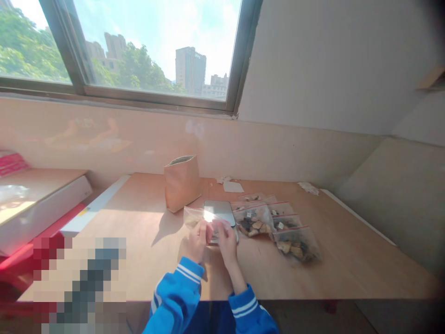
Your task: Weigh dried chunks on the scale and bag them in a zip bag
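Near the middle of the table (333, 260), between its near and far edges, the left hand (198, 239) and the right hand (226, 241) both grip a clear plastic bag (192, 214), fingers pinched on it; glare and blur make its outline and any contents hard to make out. Beneath and just beyond them, toward the far edge, lies a flat silver-topped device (225, 209), its near part mostly covered by the hands and bag. To its right, a cluster of filled zip bags (255, 222) overlaps, the back ones partly hidden; brownish pieces show through, but the small labels are too tiny to read. A brown paper bag (181, 183) stands open-topped toward the far edge, left of centre, its inside mostly out of sight. A white sheet (233, 187) lies by the far edge, and crumpled scraps (308, 188) near the far right corner. A pixelated patch hides part of the near edge toward the left corner; the blue sleeves (179, 292) are cut off below.
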{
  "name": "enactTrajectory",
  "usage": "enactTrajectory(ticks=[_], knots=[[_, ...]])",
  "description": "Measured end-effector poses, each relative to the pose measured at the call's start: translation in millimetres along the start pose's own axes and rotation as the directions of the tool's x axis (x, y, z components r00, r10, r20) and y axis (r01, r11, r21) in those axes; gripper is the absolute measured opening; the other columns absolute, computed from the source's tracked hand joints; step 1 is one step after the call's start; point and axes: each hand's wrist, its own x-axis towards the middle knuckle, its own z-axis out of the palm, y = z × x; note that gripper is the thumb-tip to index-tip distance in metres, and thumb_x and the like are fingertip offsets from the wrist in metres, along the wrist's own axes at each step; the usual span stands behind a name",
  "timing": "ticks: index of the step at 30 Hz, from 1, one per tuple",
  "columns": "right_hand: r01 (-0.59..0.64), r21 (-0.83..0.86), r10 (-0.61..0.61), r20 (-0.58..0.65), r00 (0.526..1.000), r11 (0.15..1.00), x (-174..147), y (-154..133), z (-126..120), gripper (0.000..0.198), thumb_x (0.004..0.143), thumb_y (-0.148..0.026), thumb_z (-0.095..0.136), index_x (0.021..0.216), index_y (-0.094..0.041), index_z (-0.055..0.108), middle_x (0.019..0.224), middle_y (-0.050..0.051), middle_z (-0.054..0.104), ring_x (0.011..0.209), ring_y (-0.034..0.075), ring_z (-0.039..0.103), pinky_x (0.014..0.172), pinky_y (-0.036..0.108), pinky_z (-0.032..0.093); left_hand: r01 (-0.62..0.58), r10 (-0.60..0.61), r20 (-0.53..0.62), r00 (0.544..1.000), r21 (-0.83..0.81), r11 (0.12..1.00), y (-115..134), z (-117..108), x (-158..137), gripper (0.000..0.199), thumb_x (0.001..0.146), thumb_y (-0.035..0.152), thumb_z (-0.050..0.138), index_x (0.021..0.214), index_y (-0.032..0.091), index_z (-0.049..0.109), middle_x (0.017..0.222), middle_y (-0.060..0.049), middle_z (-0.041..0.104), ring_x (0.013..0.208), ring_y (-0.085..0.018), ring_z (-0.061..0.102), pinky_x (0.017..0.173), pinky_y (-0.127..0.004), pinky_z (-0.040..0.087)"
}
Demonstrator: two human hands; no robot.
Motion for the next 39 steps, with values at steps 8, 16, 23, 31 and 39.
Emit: enactTrajectory(ticks=[8, 16, 23, 31, 39], knots=[[0.001, -0.049, -0.008, -0.138, 0.99, 0.999, 1, 13, -16, 0.043, 0.09, -0.052, 0.043, 0.085, -0.018, 0.068, 0.082, 0.008, 0.072, 0.088, 0.023, 0.066, 0.084, 0.034, 0.05, -0.018, 0.032, -0.281, 0.959, 0.053, 0.998, -31, -20, 23, 0.04, 0.082, 0.049, 0.053, 0.107, 0.018, 0.059, 0.106, -0.01, 0.061, 0.097, -0.022, 0.058, 0.087, -0.037, 0.046], [-0.033, -0.146, 0.018, -0.104, 0.994, 0.989, -12, 19, -18, 0.047, 0.095, -0.051, 0.032, 0.092, -0.018, 0.064, 0.079, 0.007, 0.068, 0.079, 0.021, 0.063, 0.077, 0.033, 0.05, 0.101, -0.128, -0.142, 0.982, -0.183, 0.978, -33, -23, 24, 0.042, 0.079, 0.056, 0.057, 0.085, 0.015, 0.065, 0.066, -0.001, 0.062, 0.061, -0.012, 0.058, 0.06, -0.023, 0.046], [-0.017, -0.169, -0.009, -0.153, 0.988, 0.985, -12, 21, -22, 0.043, 0.095, -0.05, 0.032, 0.084, -0.019, 0.06, 0.072, 0.004, 0.062, 0.074, 0.019, 0.059, 0.078, 0.033, 0.048, 0.08, -0.118, -0.227, 0.967, -0.168, 0.982, -32, -25, 21, 0.041, 0.074, 0.054, 0.064, 0.084, 0.015, 0.065, 0.061, 0.0, 0.061, 0.054, -0.011, 0.056, 0.054, -0.022, 0.046], [-0.059, -0.101, 0.037, -0.206, 0.978, 0.993, -12, 19, -24, 0.042, 0.093, -0.052, 0.036, 0.095, -0.017, 0.06, 0.072, 0.004, 0.062, 0.071, 0.019, 0.059, 0.065, 0.029, 0.048, 0.068, -0.097, -0.214, 0.972, -0.136, 0.988, -38, -26, 19, 0.035, 0.075, 0.048, 0.066, 0.085, 0.015, 0.065, 0.069, -0.002, 0.064, 0.061, -0.013, 0.06, 0.055, -0.022, 0.046], [-0.052, -0.13, 0.016, -0.27, 0.963, 0.99, -11, 16, -26, 0.047, 0.091, -0.056, 0.037, 0.087, -0.016, 0.062, 0.076, 0.007, 0.065, 0.074, 0.02, 0.06, 0.066, 0.03, 0.048, 0.082, -0.106, -0.221, 0.969, -0.114, 0.99, -31, -28, 15, 0.034, 0.072, 0.048, 0.068, 0.079, 0.015, 0.068, 0.074, -0.005, 0.069, 0.075, -0.017, 0.063, 0.071, -0.027, 0.048]])
